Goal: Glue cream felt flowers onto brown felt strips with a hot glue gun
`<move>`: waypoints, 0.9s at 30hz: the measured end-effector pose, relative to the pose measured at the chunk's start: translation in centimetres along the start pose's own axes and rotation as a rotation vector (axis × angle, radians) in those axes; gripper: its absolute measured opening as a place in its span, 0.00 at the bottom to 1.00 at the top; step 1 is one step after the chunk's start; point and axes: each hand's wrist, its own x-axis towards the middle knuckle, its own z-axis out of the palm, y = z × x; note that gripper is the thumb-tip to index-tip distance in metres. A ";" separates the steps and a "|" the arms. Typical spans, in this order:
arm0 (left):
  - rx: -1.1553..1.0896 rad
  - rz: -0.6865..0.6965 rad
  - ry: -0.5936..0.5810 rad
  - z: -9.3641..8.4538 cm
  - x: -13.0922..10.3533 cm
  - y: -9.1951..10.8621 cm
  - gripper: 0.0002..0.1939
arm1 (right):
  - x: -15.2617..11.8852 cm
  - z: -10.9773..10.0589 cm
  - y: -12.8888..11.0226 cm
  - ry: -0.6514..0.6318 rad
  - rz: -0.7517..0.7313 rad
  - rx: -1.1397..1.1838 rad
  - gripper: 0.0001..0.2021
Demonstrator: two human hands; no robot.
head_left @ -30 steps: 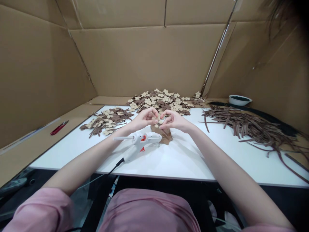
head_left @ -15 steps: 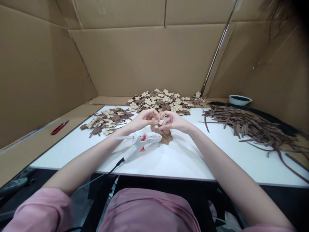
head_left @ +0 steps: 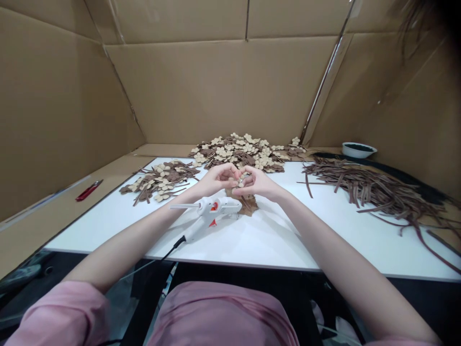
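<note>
My left hand [head_left: 220, 177] and my right hand [head_left: 260, 182] meet over the middle of the white board, fingertips nearly touching. Between them they pinch a small cream flower cutout [head_left: 239, 181], partly hidden by the fingers. Thin brown strips hang below it. Under the hands lies a brown, ragged-edged piece [head_left: 248, 206] on the board. A white glue gun [head_left: 207, 214] with an orange trigger stands just in front of my left hand, its nozzle close to the brown piece.
Cream and brown flower cutouts [head_left: 241, 151] are heaped at the back. Flowers with strips attached [head_left: 160, 180] lie at left, loose brown strips [head_left: 374, 185] at right. A white bowl [head_left: 358, 150] sits back right, a red cutter [head_left: 89, 191] far left. Cardboard walls [head_left: 216, 86] surround the board.
My right thumb and fingers have shifted slightly left and closed in around the flower, covering more of it. My left hand and the glue gun stay almost in place.
</note>
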 end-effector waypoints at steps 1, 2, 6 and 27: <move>0.007 0.000 0.006 0.0 0.0 0.0 0.11 | 0.0 0.2 -0.1 0.011 0.006 0.006 0.25; 0.011 -0.001 0.011 0.1 0.0 0.0 0.11 | 0.0 0.3 -0.1 0.019 0.011 0.015 0.25; 0.033 0.001 0.023 0.0 0.0 -0.2 0.11 | 0.0 0.6 -0.1 0.025 0.013 0.049 0.25; -0.009 -0.002 0.058 0.4 -0.2 0.2 0.12 | 0.1 0.4 0.1 0.027 0.009 0.008 0.26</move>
